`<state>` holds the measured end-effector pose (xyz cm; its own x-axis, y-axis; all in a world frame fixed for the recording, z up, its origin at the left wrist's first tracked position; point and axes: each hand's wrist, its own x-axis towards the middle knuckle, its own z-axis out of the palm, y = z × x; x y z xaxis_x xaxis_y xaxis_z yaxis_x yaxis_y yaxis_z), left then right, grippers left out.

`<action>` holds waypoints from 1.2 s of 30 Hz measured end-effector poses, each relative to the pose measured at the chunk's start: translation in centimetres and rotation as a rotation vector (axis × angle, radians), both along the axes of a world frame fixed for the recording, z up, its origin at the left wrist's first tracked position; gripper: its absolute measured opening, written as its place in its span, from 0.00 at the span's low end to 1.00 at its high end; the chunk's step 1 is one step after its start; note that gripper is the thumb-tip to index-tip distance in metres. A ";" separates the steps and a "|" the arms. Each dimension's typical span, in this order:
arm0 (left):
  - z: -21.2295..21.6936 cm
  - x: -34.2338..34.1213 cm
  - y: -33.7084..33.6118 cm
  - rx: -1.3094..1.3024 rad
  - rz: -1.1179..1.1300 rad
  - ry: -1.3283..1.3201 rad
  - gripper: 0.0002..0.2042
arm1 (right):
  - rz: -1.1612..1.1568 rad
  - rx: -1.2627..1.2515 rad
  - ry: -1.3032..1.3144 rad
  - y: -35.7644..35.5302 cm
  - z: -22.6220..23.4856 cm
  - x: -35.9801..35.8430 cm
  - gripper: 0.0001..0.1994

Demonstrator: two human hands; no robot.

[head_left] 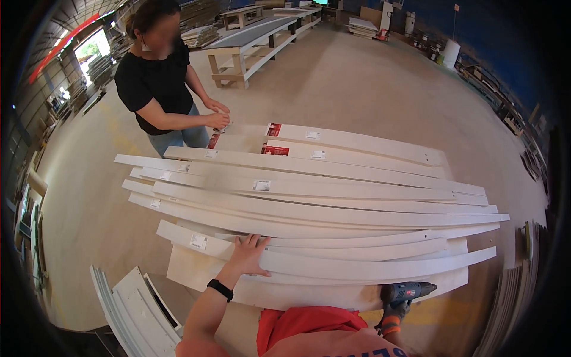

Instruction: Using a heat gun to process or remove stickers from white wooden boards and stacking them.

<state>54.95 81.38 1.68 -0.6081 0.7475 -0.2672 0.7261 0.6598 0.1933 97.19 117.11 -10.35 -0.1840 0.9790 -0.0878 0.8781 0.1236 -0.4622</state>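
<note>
Right grip (397, 310) around power tool (410, 290), left grip (247, 256) spread across white board (333, 263) with printed label (198, 241)

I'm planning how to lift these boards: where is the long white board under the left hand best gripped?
Probably at both ends, coming from outside left and right: the long white board is narrow, and its tips appear to jut past the pale panel below, leaving room underneath.

We have boards (333, 207) side by side across the worktop (333, 291). Our left hand (247, 257) lies on the near boards, left of centre; our right hand (397, 309), with a power tool (407, 291) in it, is at the near right edge. 1 co-worker (156, 77) stands far left, a bench (256, 40) farther behind; panels (128, 303) lie near left.
</note>
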 end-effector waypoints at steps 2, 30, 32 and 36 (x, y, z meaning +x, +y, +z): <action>0.0 -0.3 0.2 0.014 -0.004 0.008 0.59 | -0.033 -0.036 -0.074 0.0 0.2 -0.3 0.46; 1.3 -4.0 2.1 -0.072 -0.009 -0.044 0.64 | 0.029 0.078 0.002 0.4 -1.8 0.8 0.39; 0.7 -3.4 1.4 -0.054 -0.027 -0.064 0.62 | 0.001 0.135 -0.048 0.3 -2.6 1.5 0.40; 0.4 -2.5 1.5 0.028 -0.043 -0.048 0.58 | 0.002 -0.006 0.262 1.5 -4.0 1.3 0.38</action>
<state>52.49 82.89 2.05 -0.5623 0.7801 -0.2743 0.7431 0.6222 0.2463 98.52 118.59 -14.33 -0.2030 0.9783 -0.0428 0.7283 0.1216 -0.6744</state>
